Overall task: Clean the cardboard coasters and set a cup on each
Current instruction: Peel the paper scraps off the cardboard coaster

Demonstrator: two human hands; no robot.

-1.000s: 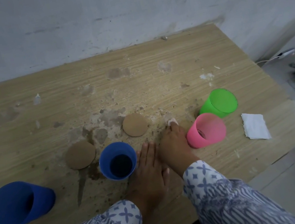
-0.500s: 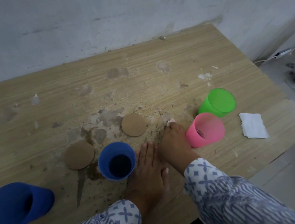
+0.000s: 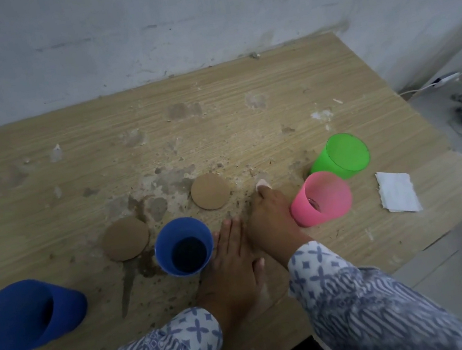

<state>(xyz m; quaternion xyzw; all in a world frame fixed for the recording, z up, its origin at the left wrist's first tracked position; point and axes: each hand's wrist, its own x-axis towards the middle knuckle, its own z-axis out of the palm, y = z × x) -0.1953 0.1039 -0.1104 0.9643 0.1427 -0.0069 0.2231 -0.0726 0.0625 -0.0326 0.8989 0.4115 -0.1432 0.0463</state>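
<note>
Two coasters (image 3: 210, 191) (image 3: 126, 238) lie mid-table (image 3: 34, 154); four cups (image 3: 184, 246) (image 3: 26, 317) (image 3: 322, 198) (image 3: 340, 156) flank them; napkin (image 3: 397, 191) far right.

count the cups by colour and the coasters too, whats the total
blue cups: 2, one by the left hand, one far left
pink cup: 1
green cup: 1
cardboard coasters seen whole: 2, left and middle
total: 6

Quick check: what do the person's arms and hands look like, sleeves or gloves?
No gloves: the left hand and right hand are bare. Both arms wear long sleeves in a blue and white batik-like print with cross motifs near the cuffs.
</note>
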